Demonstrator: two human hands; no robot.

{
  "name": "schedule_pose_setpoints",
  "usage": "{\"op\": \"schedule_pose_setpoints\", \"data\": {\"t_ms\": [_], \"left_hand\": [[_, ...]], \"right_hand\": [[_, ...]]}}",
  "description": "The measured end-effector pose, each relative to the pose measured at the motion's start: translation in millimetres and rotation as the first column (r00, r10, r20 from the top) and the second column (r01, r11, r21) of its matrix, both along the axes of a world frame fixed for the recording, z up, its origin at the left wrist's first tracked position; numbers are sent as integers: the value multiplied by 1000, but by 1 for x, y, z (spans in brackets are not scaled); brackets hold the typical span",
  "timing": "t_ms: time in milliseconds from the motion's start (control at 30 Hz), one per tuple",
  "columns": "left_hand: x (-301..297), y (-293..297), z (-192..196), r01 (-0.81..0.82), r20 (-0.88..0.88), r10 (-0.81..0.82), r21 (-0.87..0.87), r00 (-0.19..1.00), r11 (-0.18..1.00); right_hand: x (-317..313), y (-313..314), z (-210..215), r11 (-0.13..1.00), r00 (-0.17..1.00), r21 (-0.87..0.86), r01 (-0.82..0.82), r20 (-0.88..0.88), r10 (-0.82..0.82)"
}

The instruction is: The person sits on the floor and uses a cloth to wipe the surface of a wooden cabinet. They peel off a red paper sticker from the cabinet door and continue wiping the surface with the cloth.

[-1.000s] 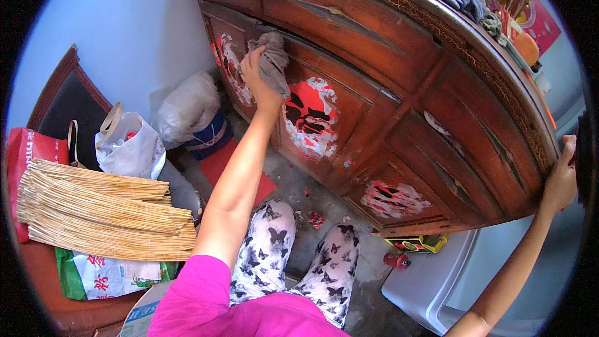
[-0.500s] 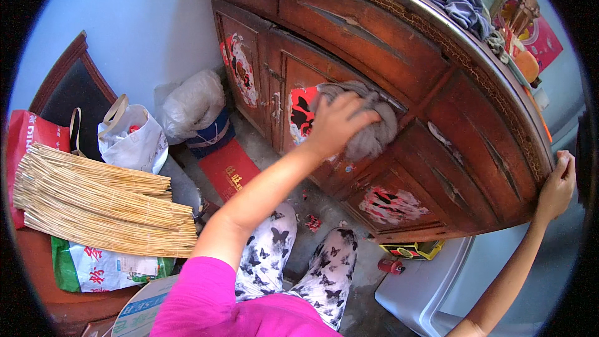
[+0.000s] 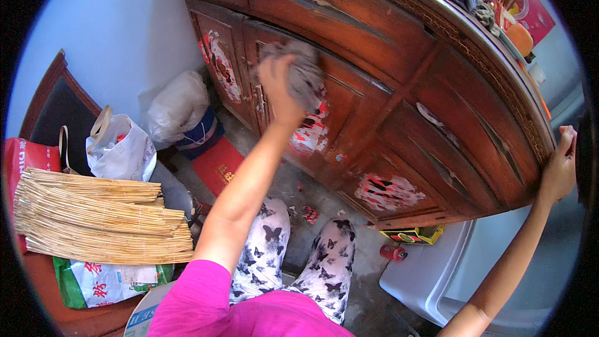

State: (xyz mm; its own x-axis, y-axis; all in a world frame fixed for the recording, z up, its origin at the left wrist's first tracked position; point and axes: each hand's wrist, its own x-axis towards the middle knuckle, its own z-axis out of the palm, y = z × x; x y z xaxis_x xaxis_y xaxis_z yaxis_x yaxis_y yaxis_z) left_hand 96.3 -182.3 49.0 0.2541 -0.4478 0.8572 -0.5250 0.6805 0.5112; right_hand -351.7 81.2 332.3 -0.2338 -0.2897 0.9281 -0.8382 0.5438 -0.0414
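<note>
My left hand (image 3: pixel 279 92) presses a bunched grey cloth (image 3: pixel 301 75) against a door of the dark reddish-brown wooden cabinet (image 3: pixel 349 109); hand and cloth are slightly blurred. Just below the cloth shows a torn red, black and white sticker (image 3: pixel 311 132) on the same door. Two more scraped stickers are on the cabinet: one on the left door (image 3: pixel 223 65), another on the lower right door (image 3: pixel 388 192). Off to the right, my right hand (image 3: pixel 560 168) grips the cabinet's right edge near its top, with fingers curled in.
Left of me, a bamboo mat (image 3: pixel 100 218) lies over bags beside a white tote bag (image 3: pixel 121 150). A clear plastic bundle (image 3: pixel 180 103) sits by the wall. Sticker scraps (image 3: pixel 310 214) and a small red can (image 3: pixel 393 252) are on the floor. A pale plastic bin (image 3: pixel 430 274) stands right.
My left hand has moved the cloth leftward across the door, uncovering more of the torn sticker. The view has shifted slightly. My right hand remains at the cabinet's edge.
</note>
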Motion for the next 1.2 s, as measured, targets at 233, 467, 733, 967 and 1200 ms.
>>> {"op": "schedule_pose_setpoints", "data": {"t_ms": [233, 467, 733, 967, 1200], "left_hand": [[-88, 80, -6, 358, 76, -354, -34, 932, 933], [-19, 17, -53, -10, -48, 12, 34, 999, 999], [44, 45, -129, 248, -119, -218, 497, 969, 832], [18, 98, -87, 543, -397, -394, 398, 829, 740], [6, 157, -13, 608, 110, -827, 625, 552, 489]], "right_hand": [[-2, 1, -8, 1000, 999, -26, -7, -43, 6], [-6, 6, 1, 998, 990, 48, -43, -131, 49], [72, -4, 11, 976, 947, -42, -213, -254, 196], [180, -4, -152, 462, 494, 280, -841, 52, 868], [287, -52, -330, 602, -860, -770, -213, 440, 258]]}}
